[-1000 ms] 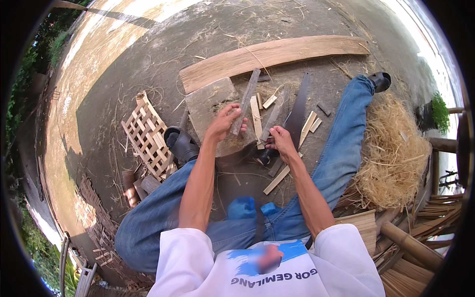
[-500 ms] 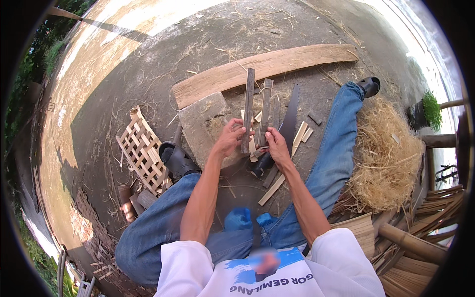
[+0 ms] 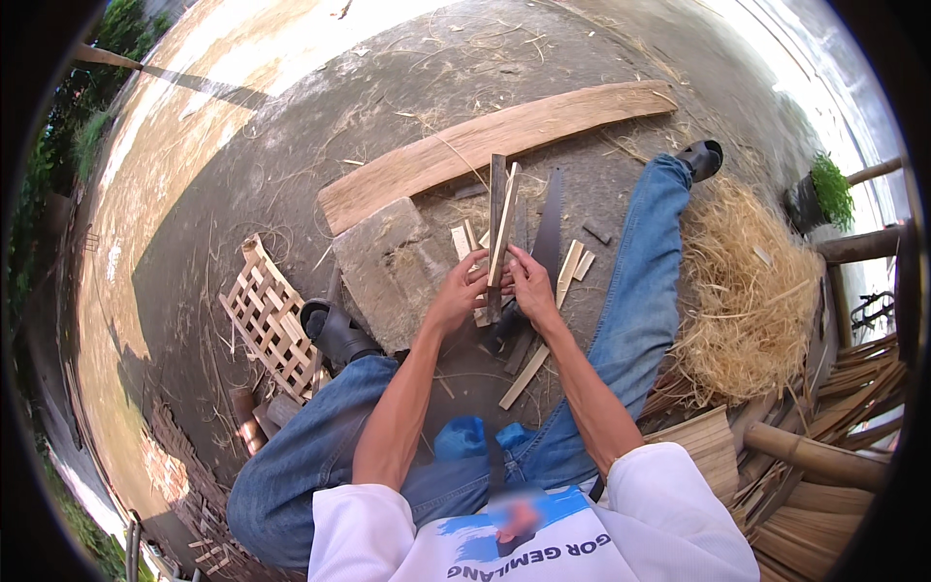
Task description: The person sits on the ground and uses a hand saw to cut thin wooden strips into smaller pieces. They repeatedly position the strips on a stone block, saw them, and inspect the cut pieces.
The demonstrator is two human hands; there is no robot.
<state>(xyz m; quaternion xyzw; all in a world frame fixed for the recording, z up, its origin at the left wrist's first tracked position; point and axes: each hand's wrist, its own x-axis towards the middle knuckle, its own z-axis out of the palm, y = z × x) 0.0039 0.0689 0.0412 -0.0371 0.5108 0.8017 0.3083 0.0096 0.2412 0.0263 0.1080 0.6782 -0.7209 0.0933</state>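
Note:
Both my hands are closed round split bamboo strips, held upright and close together above the ground between my legs. My left hand [image 3: 458,294] grips a dark-faced bamboo strip [image 3: 497,182]. My right hand [image 3: 529,287] holds a bamboo strip with its pale side showing [image 3: 505,215], which crosses in front of the dark one at a slight tilt. The fingers of the two hands nearly meet, and partly hide the strips' lower parts. Just beyond my right hand lies a handsaw [image 3: 550,218], its dark handle partly covered. Pale bamboo pieces [image 3: 567,275] lie beside it.
A flat stone block [image 3: 380,274] sits left of my hands, with a long wooden plank [image 3: 485,146] behind it. An openwork woven bamboo piece [image 3: 264,306] lies by my left foot. Right of my right leg is a heap of shavings [image 3: 747,291]; bamboo poles [image 3: 815,454] lie nearer.
My hands have come together, bringing the two separate strips side by side. The right-hand strip has turned from its dark face to its pale side. The view has shifted slightly.

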